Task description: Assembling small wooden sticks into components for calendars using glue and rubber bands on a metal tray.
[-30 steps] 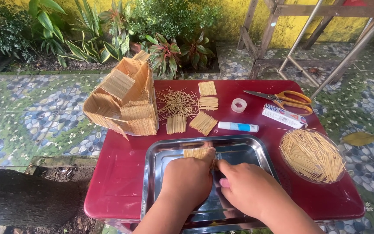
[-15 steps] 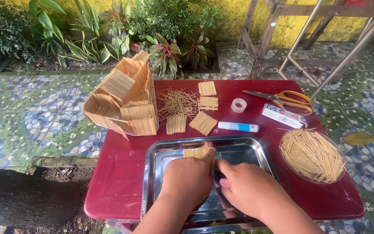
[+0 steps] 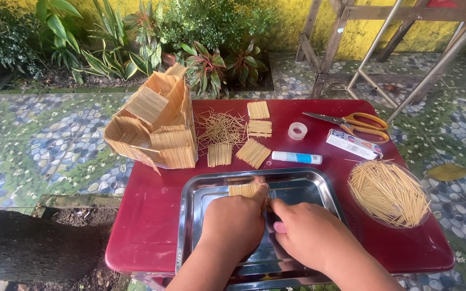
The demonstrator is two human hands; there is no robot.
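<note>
Both hands work inside the steel tray (image 3: 198, 215) at the near edge of the red worktop (image 3: 152, 215); the left hand (image 3: 233, 223) is curled with its fingertips pinching a small flat panel of toothpicks (image 3: 246, 189) near the tray's far wall; the right hand (image 3: 308, 234) lies just beside it, fingers bent toward the same spot, though whether it grips anything I cannot tell; the tray's near rim runs right at the worktop's near edge, leaving bare room only on the near-left corner; at the far-left corner one toothpick house (image 3: 155, 126) overhangs the edge; beside it toward the middle lie one loose heap of toothpicks (image 3: 219, 126) and four finished panels (image 3: 253, 153); along the far-right side sit one tape roll (image 3: 297, 131), one glue stick (image 3: 296, 157), one pair of orange-handled scissors (image 3: 351, 123) and one small box (image 3: 354, 144); one round bowl of toothpicks (image 3: 388, 193) fills the right edge.
</note>
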